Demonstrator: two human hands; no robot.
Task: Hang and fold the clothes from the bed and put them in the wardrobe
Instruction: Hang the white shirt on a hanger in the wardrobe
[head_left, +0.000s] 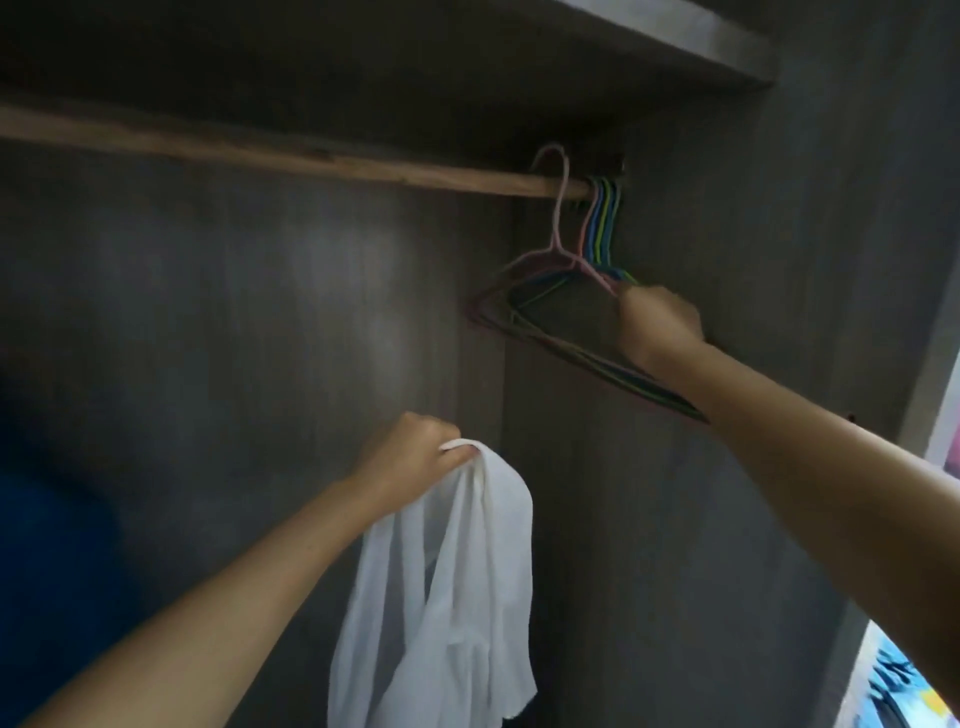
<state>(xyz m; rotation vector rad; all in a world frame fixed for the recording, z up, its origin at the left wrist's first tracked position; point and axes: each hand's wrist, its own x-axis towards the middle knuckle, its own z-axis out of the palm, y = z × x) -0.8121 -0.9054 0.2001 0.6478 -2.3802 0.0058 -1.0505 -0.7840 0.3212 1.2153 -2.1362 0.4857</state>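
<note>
Wardrobe (260, 312): one garment (467, 571), five hangers (597, 244).

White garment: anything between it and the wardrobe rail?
Nothing visible. The white garment hangs from the left hand below a bare stretch of rail. The hangers bunch at the rail's right end, where the right hand grips one.

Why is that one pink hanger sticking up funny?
The pink hanger has its hook lifted above the wooden rod, tilted away from the other hangers, because the right hand is gripping it. The left hand holds a white garment.
</note>
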